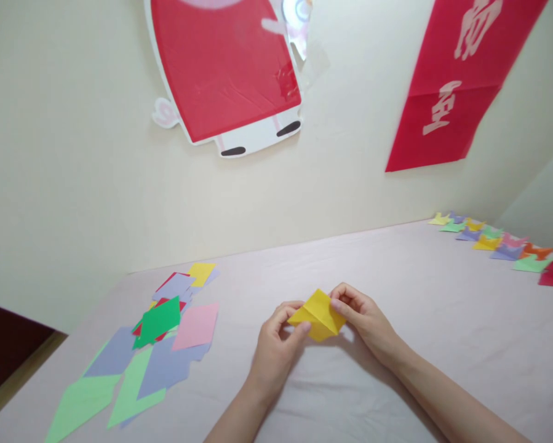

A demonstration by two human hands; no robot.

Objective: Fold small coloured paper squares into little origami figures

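Observation:
Between my two hands is a yellow piece of origami paper (320, 315), creased and partly folded, held just over the pale sheet-covered surface (377, 271). My left hand (278, 338) pinches its left corner, thumb on top and fingers behind. At the upper right edge, my right hand (362, 317) grips the paper between thumb and curled fingers. A crease line runs across the middle of the paper. The fingertips behind it are hidden.
Loose coloured paper squares lie spread at the left, among them a green sheet (159, 323), a pink sheet (197, 326) and a light green sheet (85, 400). Several small folded paper figures (488, 243) stand in rows at the far right, near the wall (304, 197).

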